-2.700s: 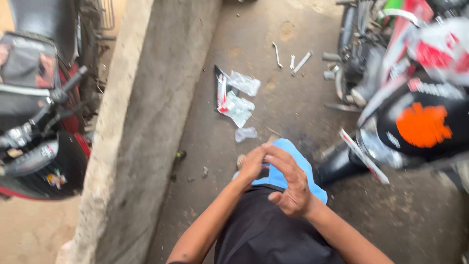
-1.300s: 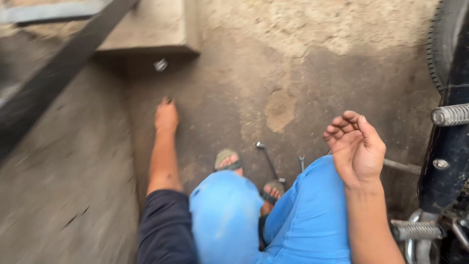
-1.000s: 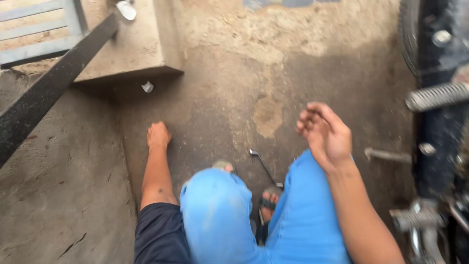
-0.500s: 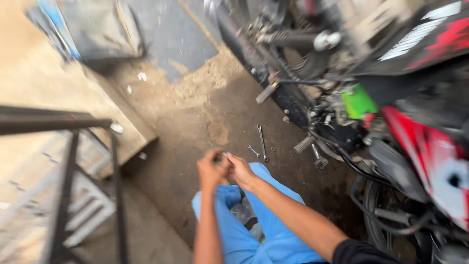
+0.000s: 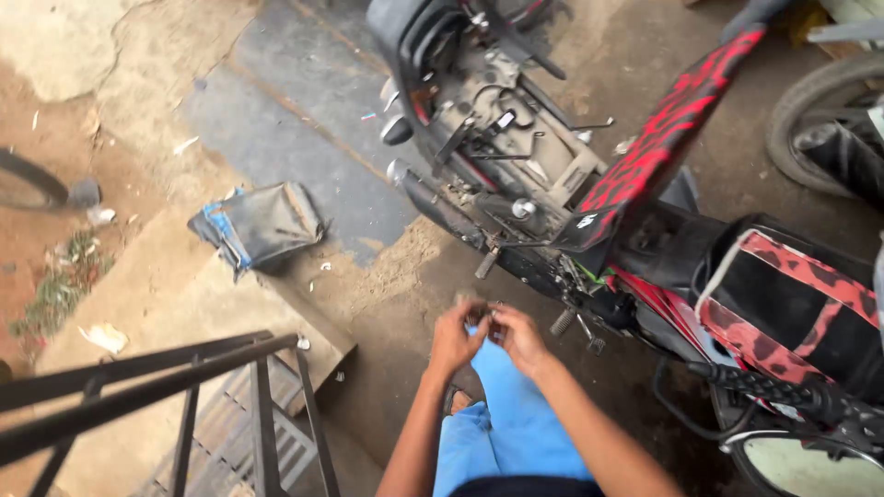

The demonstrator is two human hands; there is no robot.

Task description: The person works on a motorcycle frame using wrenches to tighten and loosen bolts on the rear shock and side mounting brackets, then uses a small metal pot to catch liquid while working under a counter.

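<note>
hands (image 5: 488, 336) as before, motorcycle (image 5: 589, 184) nearer

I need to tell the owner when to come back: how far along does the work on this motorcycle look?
Done: the motorcycle has its seat off, frame and wiring exposed. In hand: left hand and right hand meet over something too small to identify. Left: the frame remains open, and a dark folded cover lies on the ground.
</note>
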